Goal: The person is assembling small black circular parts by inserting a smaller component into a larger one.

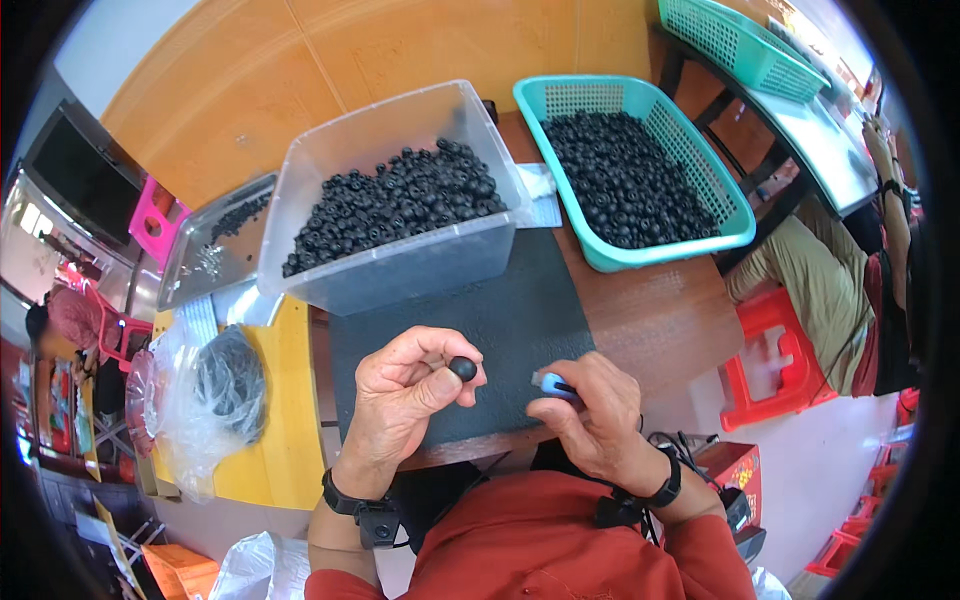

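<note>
Between the thumb and fingers of my left hand (398,395) is a small round black rubber-like ball (463,369), held over the dark mat (470,305). My right hand (598,418) is closed around a small blue-and-black hand tool (556,385); most of its handle is hidden in the fingers. A gap separates the tool from the ball. Just beyond my hands stands a clear plastic bin (400,278), partly filled with black round pieces (400,200). To its right, a turquoise basket (672,254) holds many similar pieces.
At left, a shallow metal tray (180,278) has small black bits in it. Plastic bags (195,405) lie on a yellow surface (285,440). On the right are a red stool (775,375), a seated person (830,285) and another turquoise basket (745,45) on a side table.
</note>
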Demonstrator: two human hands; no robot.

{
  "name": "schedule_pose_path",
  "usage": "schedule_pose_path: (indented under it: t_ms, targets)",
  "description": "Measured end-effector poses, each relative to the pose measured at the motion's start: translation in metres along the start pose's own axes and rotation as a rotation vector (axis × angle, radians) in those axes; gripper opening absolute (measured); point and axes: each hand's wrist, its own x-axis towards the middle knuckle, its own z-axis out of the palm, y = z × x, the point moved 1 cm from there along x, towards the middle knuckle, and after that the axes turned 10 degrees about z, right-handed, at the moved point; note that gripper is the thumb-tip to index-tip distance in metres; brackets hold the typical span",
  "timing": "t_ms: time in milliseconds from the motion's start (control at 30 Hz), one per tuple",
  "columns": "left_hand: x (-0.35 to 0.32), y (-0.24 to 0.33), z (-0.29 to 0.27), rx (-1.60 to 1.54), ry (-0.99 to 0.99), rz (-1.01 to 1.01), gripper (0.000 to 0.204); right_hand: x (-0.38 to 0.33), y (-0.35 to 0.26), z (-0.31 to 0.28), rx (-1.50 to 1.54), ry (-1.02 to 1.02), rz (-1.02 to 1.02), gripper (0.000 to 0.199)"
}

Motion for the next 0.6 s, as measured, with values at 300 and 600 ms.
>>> schedule_pose_path:
  t_ms: [300,600]
  targets:
    - [-0.013,-0.014,0.012,-0.084,0.024,-0.039,0.028,0.005,-0.01,0.015,0.072,0.084,-0.183,0.029]
    - [-0.019,-0.019,0.01,-0.113,0.049,-0.111,0.027,0.004,-0.004,0.014,0.011,0.063,-0.186,0.032]
